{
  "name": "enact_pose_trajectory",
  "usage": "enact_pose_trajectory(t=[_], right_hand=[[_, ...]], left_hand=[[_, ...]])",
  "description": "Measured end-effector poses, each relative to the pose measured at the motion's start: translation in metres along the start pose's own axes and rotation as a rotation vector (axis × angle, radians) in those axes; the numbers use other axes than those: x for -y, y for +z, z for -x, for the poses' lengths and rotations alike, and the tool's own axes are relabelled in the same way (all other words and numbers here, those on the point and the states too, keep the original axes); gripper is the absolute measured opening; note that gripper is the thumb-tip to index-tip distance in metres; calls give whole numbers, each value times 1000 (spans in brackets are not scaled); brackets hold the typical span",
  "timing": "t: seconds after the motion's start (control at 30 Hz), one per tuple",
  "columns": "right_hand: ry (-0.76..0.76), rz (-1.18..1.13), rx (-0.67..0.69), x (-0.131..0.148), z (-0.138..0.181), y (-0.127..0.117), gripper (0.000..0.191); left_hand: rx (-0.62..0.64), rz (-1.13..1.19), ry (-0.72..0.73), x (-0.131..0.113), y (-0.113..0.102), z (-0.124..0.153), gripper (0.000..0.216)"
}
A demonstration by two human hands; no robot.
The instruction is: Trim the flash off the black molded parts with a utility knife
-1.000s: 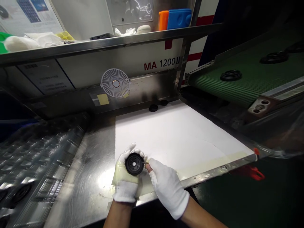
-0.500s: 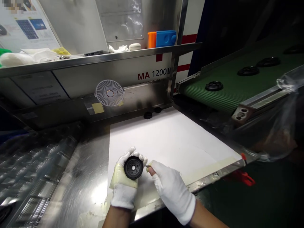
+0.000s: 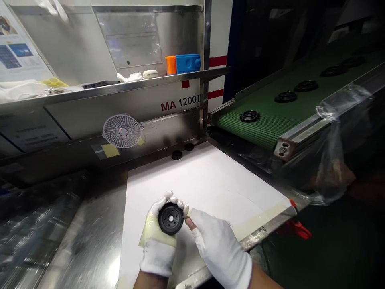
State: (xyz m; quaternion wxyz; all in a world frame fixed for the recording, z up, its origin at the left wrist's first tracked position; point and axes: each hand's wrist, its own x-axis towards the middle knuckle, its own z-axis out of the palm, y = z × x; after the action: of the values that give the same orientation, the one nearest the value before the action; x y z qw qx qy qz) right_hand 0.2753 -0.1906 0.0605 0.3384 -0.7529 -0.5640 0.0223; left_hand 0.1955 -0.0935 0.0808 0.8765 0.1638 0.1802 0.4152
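My left hand, in a white glove with a yellowish palm, is closed around a black round wheel-like part. The part's face with its central hole and smaller holes is turned up toward me. My right hand, also in a white glove with the thumb tip bare, pinches a small thin blade between thumb and forefinger. The blade's tip is at the right rim of the part. Most of the blade is hidden by the fingers. Both hands are above the white sheet near the table's front edge.
Two black parts lie at the sheet's back edge. A green conveyor at right carries several black rings. Clear plastic trays stand at left. A small fan hangs below the shelf. A red clamp grips the table edge.
The view has turned to the right, so the surroundings sit further left. The blade has come from just beside the part to its right rim. The rings on the conveyor have moved nearer.
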Motion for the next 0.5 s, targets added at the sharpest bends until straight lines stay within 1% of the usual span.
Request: enact_pose_trajectory(t=[0.07, 0.13, 0.17, 0.23, 0.3, 0.33, 0.37, 0.4, 0.47, 0.5], right_hand=[[-17, -8, 55, 2, 1, -2, 22], [-40, -37, 126, 4, 2, -11, 22], [-54, -43, 142, 3, 1, -19, 24], [-62, 1, 108, -3, -11, -45, 29], [-38, 154, -10, -16, -37, -82, 31], [2, 261, -59, -24, -56, -103, 30], [37, 397, -139, -33, -77, -123, 32], [80, 529, -210, -42, -100, -143, 39], [167, 696, -256, -59, -146, -176, 50], [212, 732, -259, -67, -167, -188, 55]], left_hand=[[-30, 1, 2, 1, 3, -1, 5], [-80, -6, 24, 0, 5, -2, 5], [-97, -13, 38, -1, 6, -1, 5], [-103, -21, 70, -3, 7, -1, 6], [-80, -15, 74, -7, 9, 0, 5], [-72, -9, 60, -8, 10, 0, 5], [-78, 3, 44, -10, 11, 0, 5], [-97, 15, 22, -12, 13, 1, 7], [-134, 45, -19, -16, 15, 2, 15], [-141, 61, -38, -17, 16, 4, 19]])
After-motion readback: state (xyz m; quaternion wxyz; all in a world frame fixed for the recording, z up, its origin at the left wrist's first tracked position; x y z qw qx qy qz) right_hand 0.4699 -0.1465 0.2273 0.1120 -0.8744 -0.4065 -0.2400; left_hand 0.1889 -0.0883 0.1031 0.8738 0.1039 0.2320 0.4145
